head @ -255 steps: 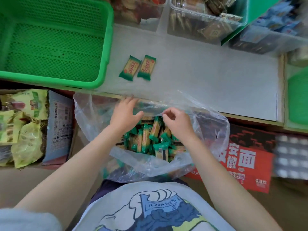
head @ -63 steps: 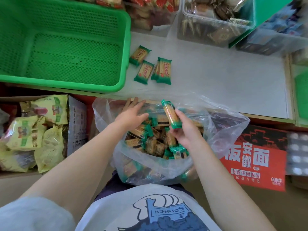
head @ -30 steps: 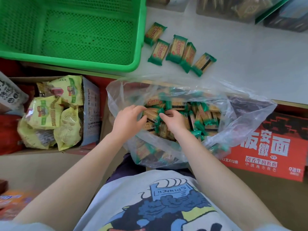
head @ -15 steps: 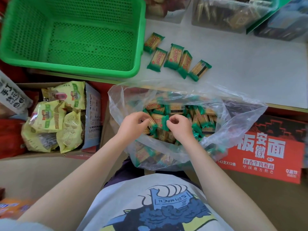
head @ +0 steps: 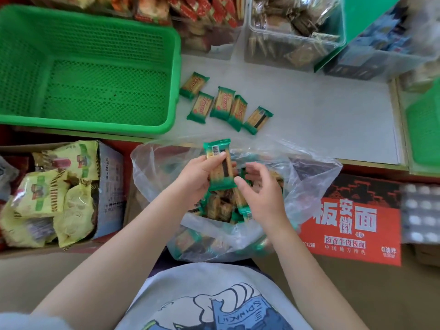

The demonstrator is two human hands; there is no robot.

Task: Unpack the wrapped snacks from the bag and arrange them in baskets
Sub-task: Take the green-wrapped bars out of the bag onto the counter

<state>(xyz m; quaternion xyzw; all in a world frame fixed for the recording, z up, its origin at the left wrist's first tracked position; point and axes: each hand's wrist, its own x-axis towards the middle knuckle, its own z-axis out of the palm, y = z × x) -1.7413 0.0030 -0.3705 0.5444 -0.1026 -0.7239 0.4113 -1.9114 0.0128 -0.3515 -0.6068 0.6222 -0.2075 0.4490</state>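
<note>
Now left grip [head: 195, 177] holds glossy rectangular snack [head: 218, 165]; right grip [head: 259, 191] loosely spread, empty.

The shelf [head: 321, 110] lies bare right of the five snacks [head: 223, 103] — open passage there. The green basket [head: 83, 67] stands with its floor uncovered, its right wall just beside the nearest snack. Clear bins [head: 292, 32] block the shelf's back edge. Below, the bag [head: 309, 177] mouth gapes between a box of yellow packets [head: 59, 186] and a red carton [head: 352, 220] — both hands [head: 197, 179] fill its middle.
</note>
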